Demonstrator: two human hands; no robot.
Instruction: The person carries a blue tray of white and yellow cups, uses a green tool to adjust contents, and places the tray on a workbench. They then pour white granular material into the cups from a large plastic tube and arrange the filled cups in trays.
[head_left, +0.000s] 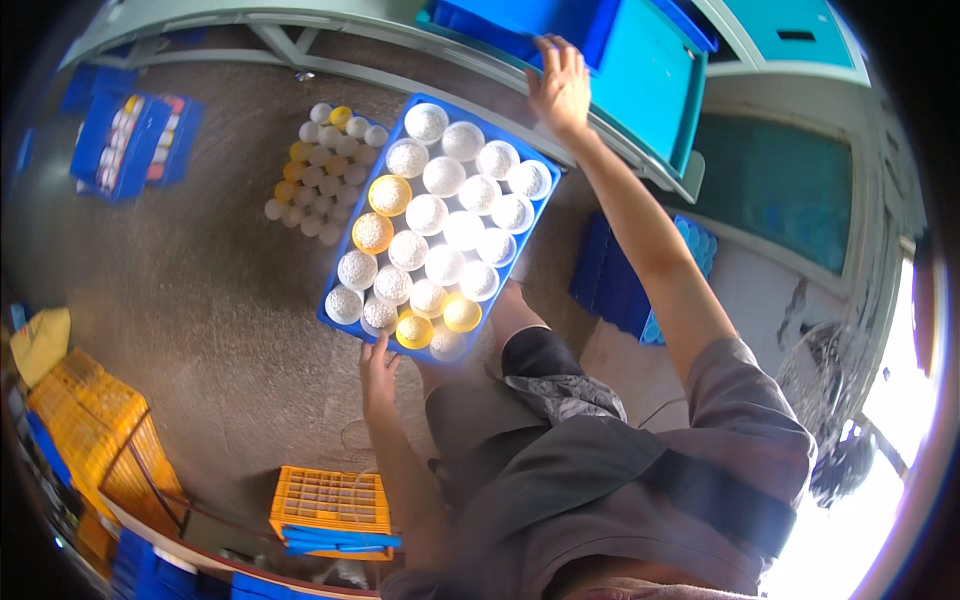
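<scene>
A blue crate (pixel 498 322) filled with rows of round cups lies in the middle, in front of my legs. Most cups are white and a few are yellow; white granular stuff fills many of them. At the crate's near left edge, my left hand (pixel 378 378) has its fingers closed on the rim. What bears the crate's weight is hidden beneath it. My right hand (pixel 562 92) reaches far forward with fingers stretched out, holding nothing. Its fingertips overlap the edge of a blue bin (pixel 600 35); whether they touch it I cannot tell.
Beside the bin is a turquoise tray (pixel 650 90) on a pale bench. More white and yellow cups (pixel 325 172) stand in rows on the floor beyond the crate. Yellow crates (pixel 90 410) and a yellow basket (pixel 330 500) sit at left and near. A fan (pixel 835 410) stands at right.
</scene>
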